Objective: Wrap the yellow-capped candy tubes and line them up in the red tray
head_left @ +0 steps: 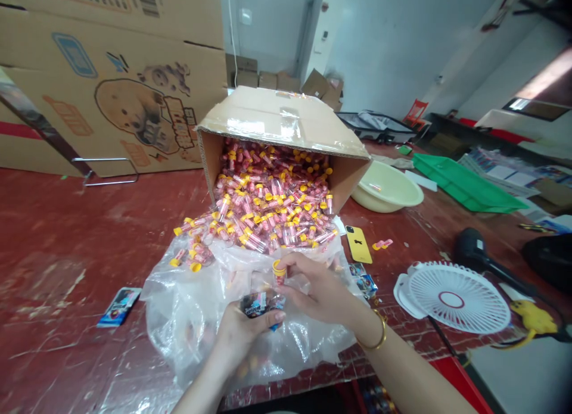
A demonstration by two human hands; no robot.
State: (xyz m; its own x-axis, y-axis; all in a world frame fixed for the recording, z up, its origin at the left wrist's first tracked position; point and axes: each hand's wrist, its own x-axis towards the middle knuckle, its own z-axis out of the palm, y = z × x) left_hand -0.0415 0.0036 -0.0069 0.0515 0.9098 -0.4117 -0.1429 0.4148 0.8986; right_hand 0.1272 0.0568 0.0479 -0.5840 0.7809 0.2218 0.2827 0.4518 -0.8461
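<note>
A cardboard box (277, 119) lies on its side on the red table, spilling several small clear tubes with yellow caps (268, 205) onto a clear plastic bag (187, 307). My left hand (239, 330) is closed round a small dark printed packet (259, 304) over the bag. My right hand (313, 286) pinches one yellow-capped tube (279, 272) just above that packet. The two hands nearly touch.
A yellow phone (358, 244), loose packets (366, 281) and a white fan (453, 296) lie to the right. A cream basin (388, 187) and green tray (465, 184) sit behind. Another packet (120, 305) lies at left. Large printed cartons (111, 80) stand at the back left.
</note>
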